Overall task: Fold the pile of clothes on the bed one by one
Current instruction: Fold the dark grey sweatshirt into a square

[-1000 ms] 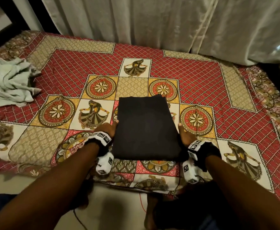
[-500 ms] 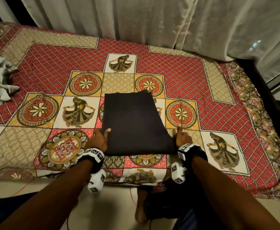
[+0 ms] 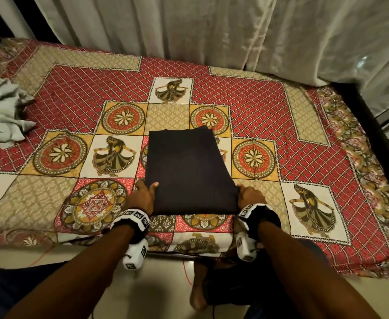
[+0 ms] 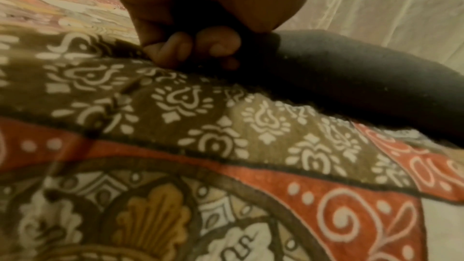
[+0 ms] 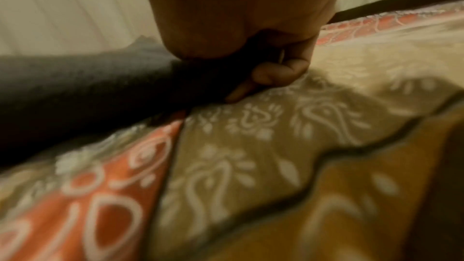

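A black garment (image 3: 186,171), folded into a flat rectangle, lies in the middle of the patterned bedspread (image 3: 258,116). My left hand (image 3: 145,196) grips its near left edge, thumb on top and fingers curled under the cloth (image 4: 326,70). My right hand (image 3: 248,196) grips the near right edge the same way, fingers tucked beneath the dark fabric (image 5: 88,90). Both hands rest low on the bed, at the garment's near corners. A pale grey-green pile of crumpled clothes (image 3: 2,116) sits at the far left of the bed.
White curtains (image 3: 212,31) hang behind the bed. The bed's near edge (image 3: 188,247) runs just under my wrists. My bare foot (image 3: 198,293) and a red cable (image 3: 186,272) are on the pale floor below.
Both hands have slid in under the garment's near corners and curled round its edges. The head view has swung slightly back to the left, showing more of the pile.
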